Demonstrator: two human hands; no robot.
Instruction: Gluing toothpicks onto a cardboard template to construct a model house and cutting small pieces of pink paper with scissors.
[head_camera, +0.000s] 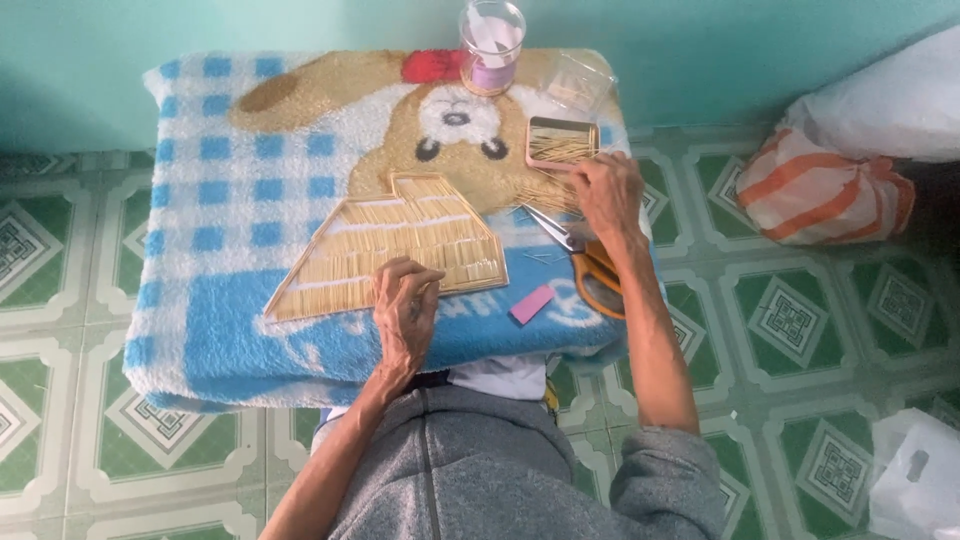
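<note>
Both hands rest on the blanket, which covers a low table. Left hand lies flat, knuckles up, fingers curled loosely on the near edge of the stick panel, a flat, roof-shaped piece made of thin pale sticks set side by side; whether the fingertips pinch a stick there cannot be told. Right hand reaches further out, fingers bent down on a loose heap of sticks just beyond the panel's right corner; it seems to close on a few of them, but the grip itself is hidden under the fingers.

Just past the right hand's fingertips sits a small tray holding more sticks. Under the right wrist lie scissors with orange handles, blades pointing towards the panel. Near them, between the two hands and closer to the body, lies a small pink block. Beyond the tray, at the far edge, stands a clear jar, and beside it a clear plastic box. Off to the right of the right arm, on the tiled floor, lies an orange-striped bag.
</note>
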